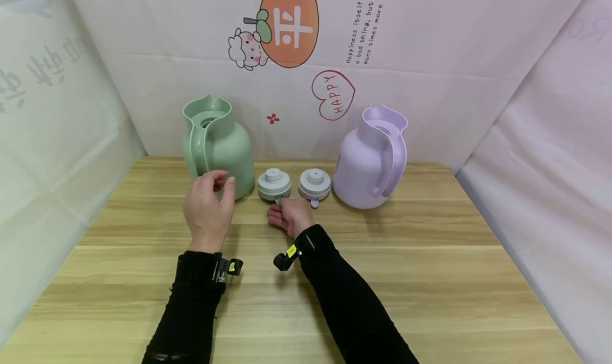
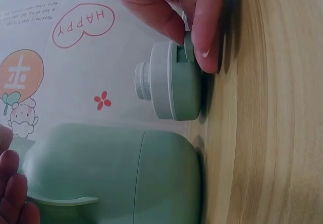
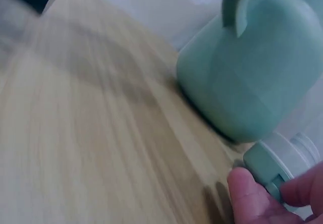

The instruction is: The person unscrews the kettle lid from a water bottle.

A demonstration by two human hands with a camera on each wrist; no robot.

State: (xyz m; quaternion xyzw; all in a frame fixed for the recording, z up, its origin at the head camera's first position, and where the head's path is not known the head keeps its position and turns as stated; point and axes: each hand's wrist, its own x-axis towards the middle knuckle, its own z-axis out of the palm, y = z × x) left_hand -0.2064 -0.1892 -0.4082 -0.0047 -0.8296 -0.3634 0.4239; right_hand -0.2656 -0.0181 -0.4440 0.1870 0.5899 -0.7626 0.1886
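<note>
My right hand [image 1: 295, 215] pinches the small green tab [image 2: 189, 46] of a stopper lid between thumb and finger. That lid [image 1: 274, 183] has a pale grey top and a green base, and stands on the table with its stepped knob up. My left hand [image 1: 209, 210] is beside the lower handle of a green jug [image 1: 234, 151], its fingers loosely bent and thumb apart. In the right wrist view its fingertips overlap the handle [image 3: 233, 7]. The jug stands upright, its mouth uncovered.
A second grey lid [image 1: 315, 182] with a lilac tab stands just right of the first. Farther right is a lilac jug [image 1: 363, 167], upright, handle toward the right front. A printed white cloth [image 1: 406, 109] hangs behind the wooden table [image 1: 430, 279] and along its sides.
</note>
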